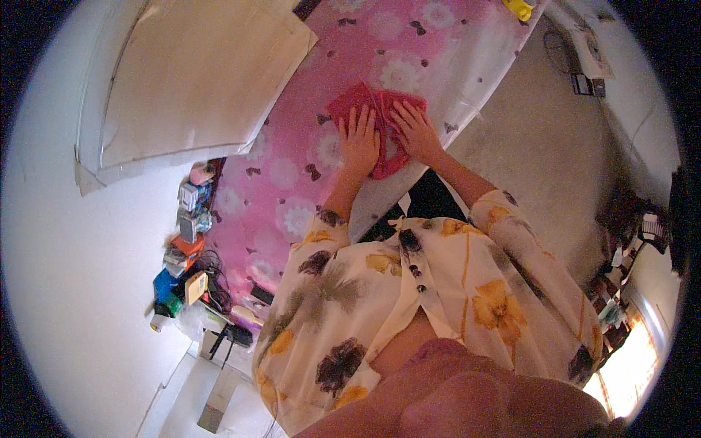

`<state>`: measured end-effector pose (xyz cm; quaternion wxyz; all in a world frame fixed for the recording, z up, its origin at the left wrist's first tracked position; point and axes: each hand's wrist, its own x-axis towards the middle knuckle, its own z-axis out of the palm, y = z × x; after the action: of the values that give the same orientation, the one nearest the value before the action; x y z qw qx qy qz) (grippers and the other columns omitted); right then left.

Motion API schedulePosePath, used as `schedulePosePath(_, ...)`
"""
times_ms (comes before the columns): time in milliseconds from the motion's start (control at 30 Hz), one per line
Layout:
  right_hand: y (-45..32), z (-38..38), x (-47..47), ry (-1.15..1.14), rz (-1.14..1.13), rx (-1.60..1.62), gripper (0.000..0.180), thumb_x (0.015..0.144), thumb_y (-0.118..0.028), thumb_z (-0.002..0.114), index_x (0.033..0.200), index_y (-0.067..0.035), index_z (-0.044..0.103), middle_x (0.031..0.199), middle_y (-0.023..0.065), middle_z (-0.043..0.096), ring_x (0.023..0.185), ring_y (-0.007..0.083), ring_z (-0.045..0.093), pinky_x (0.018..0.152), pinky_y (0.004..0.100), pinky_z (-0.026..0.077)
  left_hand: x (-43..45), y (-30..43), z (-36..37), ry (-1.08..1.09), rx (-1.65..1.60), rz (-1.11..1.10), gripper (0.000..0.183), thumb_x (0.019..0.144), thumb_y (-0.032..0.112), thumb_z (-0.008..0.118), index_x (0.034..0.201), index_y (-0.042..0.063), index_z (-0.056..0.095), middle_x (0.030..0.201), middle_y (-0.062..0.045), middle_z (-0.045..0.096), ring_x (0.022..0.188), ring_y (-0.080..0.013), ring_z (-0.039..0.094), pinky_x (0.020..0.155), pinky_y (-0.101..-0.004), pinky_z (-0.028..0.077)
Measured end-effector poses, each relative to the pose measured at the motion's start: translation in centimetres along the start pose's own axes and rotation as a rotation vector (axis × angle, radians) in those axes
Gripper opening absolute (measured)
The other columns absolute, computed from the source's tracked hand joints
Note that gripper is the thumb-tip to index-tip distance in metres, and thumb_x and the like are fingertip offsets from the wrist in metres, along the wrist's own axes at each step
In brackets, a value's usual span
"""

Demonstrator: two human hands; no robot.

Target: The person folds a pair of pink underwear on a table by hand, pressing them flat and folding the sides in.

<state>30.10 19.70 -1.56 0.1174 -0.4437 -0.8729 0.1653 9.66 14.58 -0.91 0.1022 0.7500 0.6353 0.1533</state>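
A red cloth (390, 159), folded or bunched into a small irregular shape, lies on the pink floral cover (285, 175) in front of me. My left hand (360, 139) rests palm down on the cloth's left part, its fingers somewhat spread. On the right part lies my right hand (415, 131), also palm down, with its fingers stretched away from me. Between the two hands some creases of the cloth show. Neither hand visibly grips it. What is under the palms is hidden.
Several boxes and small packages (189, 224) line the cover's left edge, with tangled black cables (216, 282) near them. A large tan board (202, 82) stands at the upper left. Something yellow (519, 9) sits at the far edge. The floor (536, 142) is right of the cover.
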Motion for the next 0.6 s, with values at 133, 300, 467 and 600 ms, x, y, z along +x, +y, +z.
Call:
schedulePosePath(133,4.1,-1.2,-2.7,0.016,0.114,-0.039,0.060,0.096,-0.028,0.059,0.151,-0.008,0.044,0.164,0.0119,0.031,0.152,0.0337,0.027,0.122,0.0519,0.023,-0.6,-0.5,-1.0,-0.029,0.010,-0.222,0.062,0.096,0.026,0.055,0.152,0.003,0.040,0.162,-0.018,0.033,0.151,-0.0426,0.024,0.122,-0.0617,0.014)
schedulePosePath(300,5.3,-1.3,5.8,0.071,0.238,-0.031,0.064,0.093,-0.022,0.060,0.152,-0.005,0.041,0.164,0.0156,0.029,0.153,0.0355,0.024,0.122,0.0524,0.023,7.4,-1.0,0.3,0.097,0.112,-0.346,0.062,0.098,0.025,0.053,0.152,-0.001,0.038,0.163,-0.019,0.030,0.152,-0.0432,0.021,0.122,-0.0612,0.013)
schedulePosePath(467,6.4,-1.6,5.7,-0.098,-0.163,0.000,0.065,0.092,-0.021,0.061,0.151,-0.003,0.041,0.164,0.0163,0.028,0.152,0.0360,0.025,0.122,0.0508,0.024,8.7,0.3,0.5,-0.084,-0.026,-0.086,0.060,0.100,0.026,0.050,0.152,-0.002,0.038,0.162,-0.022,0.031,0.151,-0.0442,0.023,0.123,-0.0595,0.014)
schedulePosePath(600,12.2,-1.9,7.6,0.022,0.066,-0.107,0.065,0.092,-0.022,0.061,0.151,-0.003,0.041,0.164,0.0159,0.029,0.152,0.0355,0.025,0.123,0.0491,0.024,9.7,-0.4,0.8,0.095,0.122,-0.353,0.060,0.100,0.027,0.050,0.152,-0.001,0.039,0.161,-0.021,0.033,0.150,-0.0435,0.026,0.123,-0.0598,0.014)
